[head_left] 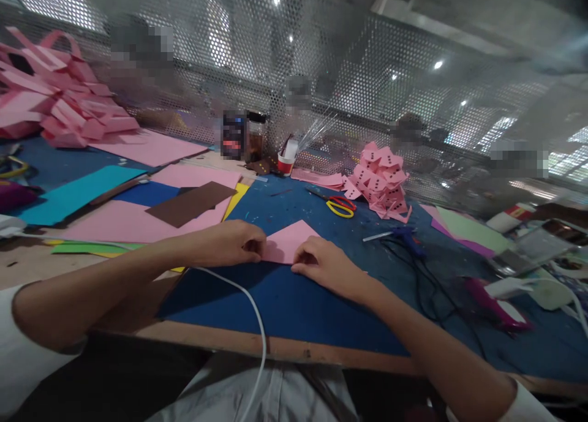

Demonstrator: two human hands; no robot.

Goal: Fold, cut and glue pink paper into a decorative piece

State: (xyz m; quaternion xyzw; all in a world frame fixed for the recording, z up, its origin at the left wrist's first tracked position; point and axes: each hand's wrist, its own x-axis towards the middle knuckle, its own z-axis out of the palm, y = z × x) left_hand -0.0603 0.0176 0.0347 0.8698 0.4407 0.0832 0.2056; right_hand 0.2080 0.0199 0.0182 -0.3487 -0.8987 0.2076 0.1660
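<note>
A sheet of pink paper (288, 241) lies on the blue mat (285, 305) in front of me, one corner pointing away and its near edge straight, as if folded. My left hand (236, 244) pinches the left end of that near edge, fingers curled. At the right part of the same edge, my right hand (321, 263) presses with thumb and fingertips closed on the paper. The hands cover both side corners of the paper.
Scissors (340, 206) and a folded pink paper piece with dark dots (379, 180) lie beyond my hands. A glue gun (408, 238) with black cable rests at right. Brown card (193, 203) tops coloured sheets at left. A white cable (252, 305) crosses the table's front edge.
</note>
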